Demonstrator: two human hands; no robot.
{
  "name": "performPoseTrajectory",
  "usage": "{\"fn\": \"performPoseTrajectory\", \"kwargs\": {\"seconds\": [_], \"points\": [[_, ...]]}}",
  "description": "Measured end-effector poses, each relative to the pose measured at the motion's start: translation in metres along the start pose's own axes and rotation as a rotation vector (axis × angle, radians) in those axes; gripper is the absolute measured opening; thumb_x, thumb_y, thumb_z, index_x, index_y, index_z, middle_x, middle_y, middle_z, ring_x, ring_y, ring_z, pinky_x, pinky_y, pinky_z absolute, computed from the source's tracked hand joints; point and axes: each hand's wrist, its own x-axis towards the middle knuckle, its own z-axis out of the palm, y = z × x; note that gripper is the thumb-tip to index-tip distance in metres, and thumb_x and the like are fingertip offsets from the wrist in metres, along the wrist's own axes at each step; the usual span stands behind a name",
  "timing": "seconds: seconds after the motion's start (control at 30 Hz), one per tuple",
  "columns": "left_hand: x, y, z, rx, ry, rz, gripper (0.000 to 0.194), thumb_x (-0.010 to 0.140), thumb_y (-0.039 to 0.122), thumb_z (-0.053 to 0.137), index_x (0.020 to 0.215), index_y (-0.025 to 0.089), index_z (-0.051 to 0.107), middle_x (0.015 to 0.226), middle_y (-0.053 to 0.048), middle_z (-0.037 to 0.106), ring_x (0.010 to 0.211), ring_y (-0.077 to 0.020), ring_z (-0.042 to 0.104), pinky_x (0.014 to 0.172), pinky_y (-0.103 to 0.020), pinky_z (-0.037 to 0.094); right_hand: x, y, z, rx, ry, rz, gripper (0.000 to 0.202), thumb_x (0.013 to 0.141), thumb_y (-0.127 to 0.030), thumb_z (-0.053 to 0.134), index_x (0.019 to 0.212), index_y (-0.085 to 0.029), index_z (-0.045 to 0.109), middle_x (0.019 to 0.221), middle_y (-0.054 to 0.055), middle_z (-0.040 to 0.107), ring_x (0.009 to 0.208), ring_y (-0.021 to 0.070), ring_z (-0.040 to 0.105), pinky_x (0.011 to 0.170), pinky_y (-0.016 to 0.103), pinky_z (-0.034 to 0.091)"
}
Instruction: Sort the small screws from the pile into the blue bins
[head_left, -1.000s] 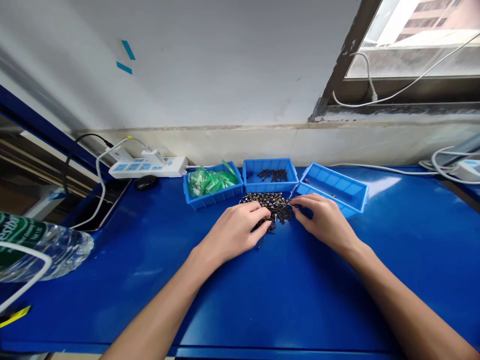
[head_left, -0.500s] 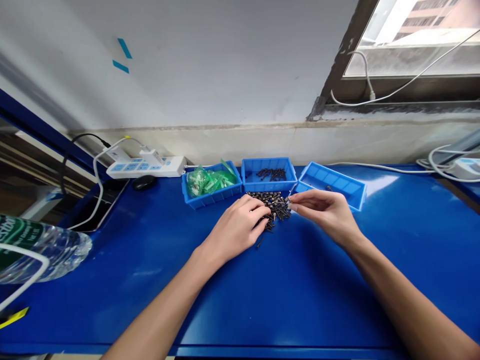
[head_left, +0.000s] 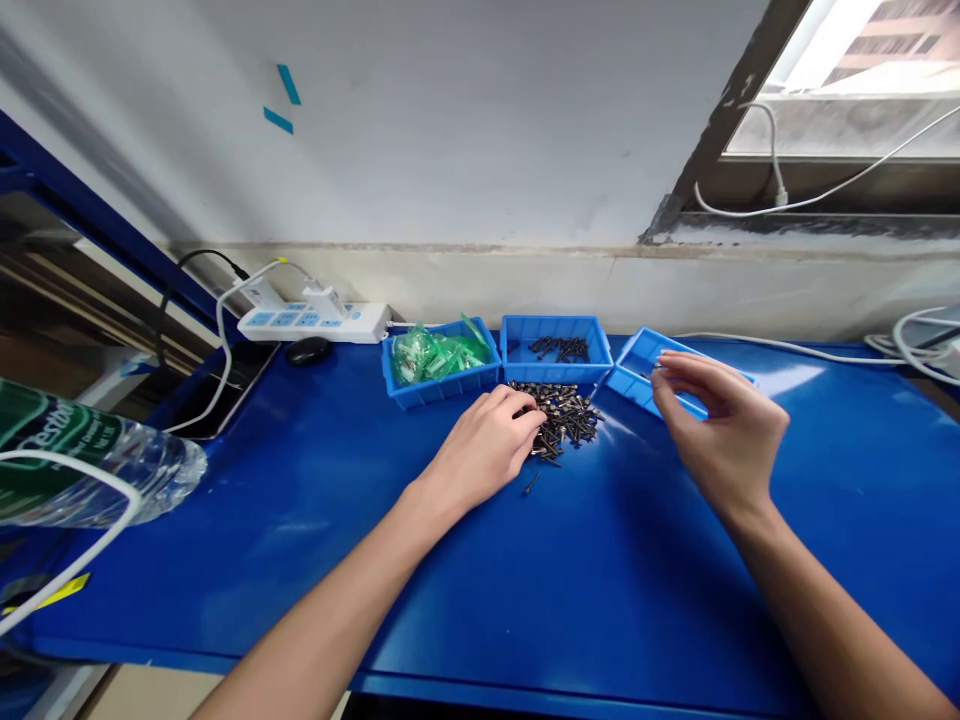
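Observation:
A pile of dark screws (head_left: pixel 568 415) lies on the blue table, with one loose screw (head_left: pixel 532 484) nearer the front. My left hand (head_left: pixel 491 440) rests at the pile's left side, its fingers curled on the screws; what they pinch is hidden. My right hand (head_left: pixel 720 420) is raised over the front of the right blue bin (head_left: pixel 637 385), thumb and fingertips close together around something too small to make out. The middle blue bin (head_left: pixel 555 372) holds several dark screws. Green plastic bags (head_left: pixel 439 352) fill the left blue bin (head_left: pixel 442 390).
A white power strip (head_left: pixel 315 322) and a black mouse-like object (head_left: pixel 308 350) sit at the back left. A large water bottle (head_left: pixel 97 455) lies at the left edge, with a white cable (head_left: pixel 112 485) before it. Another cable (head_left: pixel 795 347) runs along the wall.
My right hand has moved right, from the edge of the screw pile to over the right bin. My left hand has stayed at the pile. The view has shifted slightly.

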Motion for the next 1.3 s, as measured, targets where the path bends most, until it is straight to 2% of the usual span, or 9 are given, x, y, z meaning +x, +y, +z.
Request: {"fn": "performPoseTrajectory", "kwargs": {"seconds": [0.1, 0.17, 0.33, 0.53, 0.67, 0.8, 1.03, 1.13, 1.3], "points": [[0.0, -0.001, -0.002, 0.001, -0.013, -0.043, 0.018, 0.099, 0.014, 0.058, 0.109, 0.015, 0.074, 0.112, -0.01, 0.074, 0.104, -0.0257, 0.067, 0.091, -0.042, 0.06, -0.003, 0.006, 0.004, -0.142, -0.238, -0.227, 0.018, 0.091, -0.024, 0.063, 0.098, -0.018, 0.079, 0.091, 0.01, 0.079, 0.072, 0.0238, 0.075, 0.07, 0.041, 0.065], [0.0, -0.001, -0.002, -0.001, -0.014, -0.061, 0.018, 0.098, 0.014, 0.059, 0.109, 0.016, 0.074, 0.111, -0.009, 0.074, 0.101, -0.0246, 0.068, 0.089, -0.04, 0.06, -0.006, 0.012, 0.007, -0.192, -0.386, -0.322, 0.023, 0.093, -0.023, 0.058, 0.099, -0.017, 0.079, 0.096, 0.011, 0.08, 0.082, 0.0268, 0.077, 0.075, 0.042, 0.065], [-0.001, 0.0, -0.002, -0.003, -0.009, -0.081, 0.019, 0.099, 0.016, 0.06, 0.113, 0.017, 0.073, 0.115, -0.009, 0.073, 0.102, -0.0241, 0.069, 0.09, -0.039, 0.06, -0.009, 0.025, 0.01, -0.261, -0.556, -0.374, 0.028, 0.093, -0.018, 0.053, 0.097, -0.015, 0.081, 0.097, 0.013, 0.08, 0.089, 0.0285, 0.077, 0.079, 0.041, 0.064], [0.0, -0.001, -0.002, -0.019, 0.002, -0.078, 0.02, 0.099, 0.015, 0.059, 0.113, 0.015, 0.073, 0.116, -0.009, 0.073, 0.102, -0.0251, 0.069, 0.09, -0.04, 0.059, -0.005, 0.021, 0.005, -0.229, -0.56, -0.253, 0.022, 0.085, -0.017, 0.057, 0.089, -0.016, 0.079, 0.085, 0.01, 0.077, 0.067, 0.0236, 0.073, 0.066, 0.038, 0.063], [0.0, 0.0, -0.009, -0.065, 0.009, -0.05, 0.018, 0.099, 0.015, 0.057, 0.108, 0.015, 0.073, 0.107, -0.009, 0.072, 0.099, -0.0239, 0.068, 0.086, -0.037, 0.056, -0.005, 0.013, 0.006, 0.029, -0.506, -0.094, 0.016, 0.081, -0.022, 0.062, 0.085, -0.017, 0.077, 0.085, 0.009, 0.075, 0.064, 0.0192, 0.071, 0.065, 0.035, 0.064], [-0.001, 0.001, -0.024, -0.205, -0.144, 0.026, 0.005, 0.094, 0.019, 0.067, 0.091, 0.016, 0.07, 0.089, -0.003, 0.069, 0.076, -0.0161, 0.064, 0.067, -0.027, 0.047, -0.003, 0.004, 0.006, 0.277, -0.502, 0.077, 0.013, 0.077, -0.029, 0.074, 0.083, -0.017, 0.074, 0.08, 0.007, 0.075, 0.068, 0.0205, 0.074, 0.067, 0.034, 0.066], [-0.003, 0.003, -0.035, -0.282, -0.383, 0.045, 0.015, 0.08, 0.018, 0.078, 0.074, 0.017, 0.064, 0.07, 0.002, 0.063, 0.063, -0.0129, 0.055, 0.06, -0.026, 0.035, 0.009, 0.0, -0.004, -0.163, 0.079, -0.191, 0.013, 0.088, -0.023, 0.069, 0.096, -0.019, 0.079, 0.106, 0.013, 0.078, 0.09, 0.0285, 0.076, 0.084, 0.049, 0.063], [-0.003, 0.004, -0.033, -0.25, -0.404, 0.013, 0.012, 0.079, 0.012, 0.072, 0.072, 0.017, 0.064, 0.069, 0.002, 0.063, 0.064, -0.0139, 0.055, 0.06, -0.027, 0.035, 0.008, 0.001, -0.003, -0.172, 0.043, -0.246, 0.014, 0.088, -0.02, 0.068, 0.098, -0.019, 0.078, 0.107, 0.014, 0.078, 0.097, 0.0304, 0.075, 0.088, 0.05, 0.062], [-0.004, 0.002, -0.037, -0.196, -0.416, -0.03, 0.013, 0.076, 0.007, 0.067, 0.068, 0.017, 0.064, 0.068, 0.001, 0.065, 0.063, -0.0148, 0.055, 0.057, -0.028, 0.032, -0.004, -0.004, 0.006, -0.046, -0.163, -0.331, 0.014, 0.092, -0.017, 0.064, 0.096, -0.018, 0.077, 0.098, 0.011, 0.079, 0.089, 0.0249, 0.076, 0.081, 0.04, 0.063]]}}
